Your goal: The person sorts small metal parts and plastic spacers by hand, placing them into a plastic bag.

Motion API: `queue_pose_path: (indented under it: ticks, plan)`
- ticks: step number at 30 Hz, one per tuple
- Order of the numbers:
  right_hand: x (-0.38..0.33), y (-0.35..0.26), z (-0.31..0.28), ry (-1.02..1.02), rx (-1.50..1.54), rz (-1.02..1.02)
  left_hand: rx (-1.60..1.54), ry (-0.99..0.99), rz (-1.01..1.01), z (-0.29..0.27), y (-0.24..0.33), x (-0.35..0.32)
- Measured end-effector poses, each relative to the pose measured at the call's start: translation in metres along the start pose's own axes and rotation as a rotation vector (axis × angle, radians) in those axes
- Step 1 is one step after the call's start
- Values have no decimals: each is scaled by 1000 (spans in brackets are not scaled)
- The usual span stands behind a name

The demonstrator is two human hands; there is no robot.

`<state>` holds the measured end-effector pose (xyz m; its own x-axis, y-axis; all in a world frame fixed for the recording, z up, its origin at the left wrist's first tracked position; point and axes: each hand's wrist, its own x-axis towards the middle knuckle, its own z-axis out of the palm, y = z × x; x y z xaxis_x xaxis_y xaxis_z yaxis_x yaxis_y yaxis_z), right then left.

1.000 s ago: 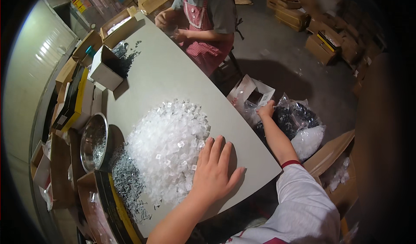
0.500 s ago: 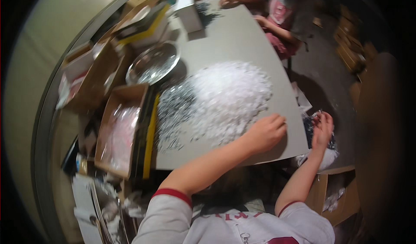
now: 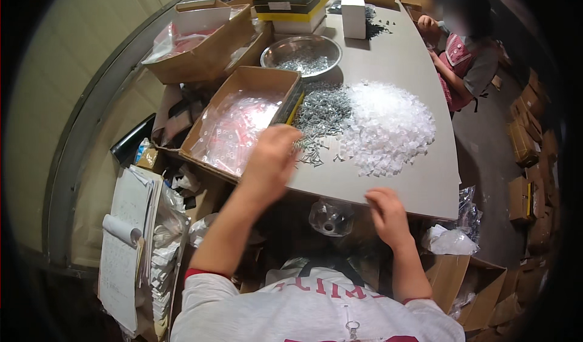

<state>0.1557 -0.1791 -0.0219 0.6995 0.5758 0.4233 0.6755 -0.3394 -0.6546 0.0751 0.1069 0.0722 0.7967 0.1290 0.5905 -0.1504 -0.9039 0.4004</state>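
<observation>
My left hand hangs over the near right corner of a cardboard box that holds clear plastic bags with reddish print. Its fingers are curled, slightly blurred, and whatever they may hold is hidden. Just beyond lies a heap of silvery screws. A larger mound of small white plastic pieces touches the screws on their right. At the table's front edge is my right hand, fingers bent, thumb apart, nothing visible in it. Left of it, below the edge, is a clear plastic object.
A metal bowl with small metal parts stands behind the screws. Farther back are a white carton and dark small parts. Another person sits at the table's right side. Papers stand at lower left; an open carton is at lower right.
My left hand has moved left from the front of the white mound to the box corner. My right hand has come from beyond the table's right edge to its front edge. The view has shifted.
</observation>
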Motion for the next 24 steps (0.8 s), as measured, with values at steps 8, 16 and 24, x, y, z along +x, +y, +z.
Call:
queue_pose_path:
  ticks: [8, 16, 24]
  plan:
    - [76, -33, 76, -331, 43, -233, 410, -552, -231, -39, -169, 30]
    - [93, -22, 98, -334, -207, -222, 511, -467, -321, -20, -197, 63]
    - [85, -34, 88, -207, -112, -252, 571, -599, -270, -32, -191, 51]
